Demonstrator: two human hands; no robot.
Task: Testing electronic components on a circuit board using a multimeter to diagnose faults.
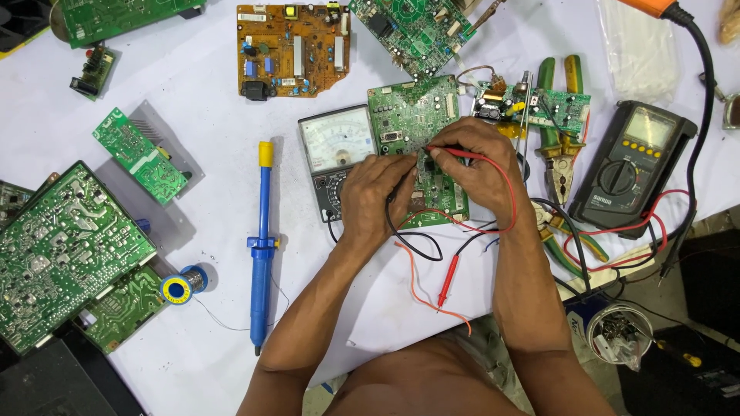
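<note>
Green circuit board (416, 115) sits flat on the white table (223, 115), right under both hands, and it looks like it's mid-probing. Right hand (482, 166) is pinched narrow around a red test probe (462, 153), with the tip pointing left onto the middle of the board. Left hand (376, 192) is curled close too, fingertips down on the board just beside that tip; it seems to be holding a black lead (408, 239), but the probe itself is hidden under the fingers, so I can't tell for sure.

Just left of the left hand, touching the board's edge, is an analog meter (333, 142) with a white dial. Red and black wires loop back from the hands toward the body, and a spare red probe (448, 281) lies below the wrists.

Further right of the right hand: pliers with green handles (556, 115), then a dark digital multimeter (632, 158). Well off to the left there's a blue desoldering pump (263, 246) and a solder spool (181, 286).

My read: a reading is being taken, so both tips need to sit steady on their spots while the dial gets checked.
</note>
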